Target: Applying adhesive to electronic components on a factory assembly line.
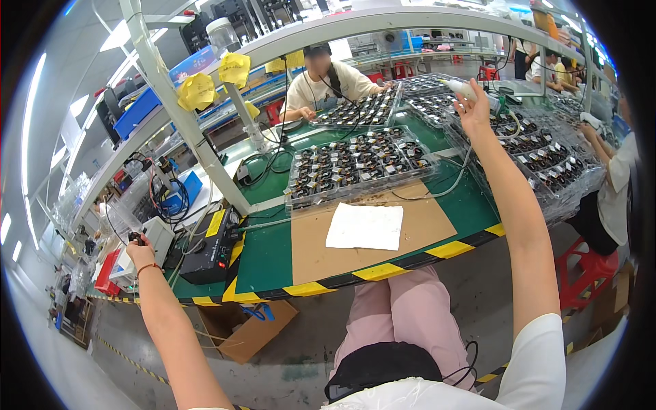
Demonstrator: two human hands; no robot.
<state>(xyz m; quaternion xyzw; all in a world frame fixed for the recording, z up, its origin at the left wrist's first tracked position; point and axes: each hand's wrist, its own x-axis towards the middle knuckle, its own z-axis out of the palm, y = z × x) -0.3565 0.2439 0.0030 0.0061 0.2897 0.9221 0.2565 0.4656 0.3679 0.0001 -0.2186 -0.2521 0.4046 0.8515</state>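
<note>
My left hand [141,253] is stretched out to the left, its fingers closed on a small black part [137,238] whose kind I cannot make out. It is beside a pale equipment box [156,239]. My right hand [475,113] is raised at the far right with its fingers round a white, tapered dispenser bottle [458,87]. The bottle's narrow tip points left. A clear tray of small black parts [355,164] with white labels lies on the green table. In front of it, a white sheet [365,226] rests on brown cardboard [314,253].
A black control box [210,249] stands at the table's left, by a metal post [222,174]. Cables and a thin tube cross the tabletop. Stacked trays [547,154] fill the right side. A person [328,85] sits opposite; another [615,178] works at right. Striped tape marks the front edge.
</note>
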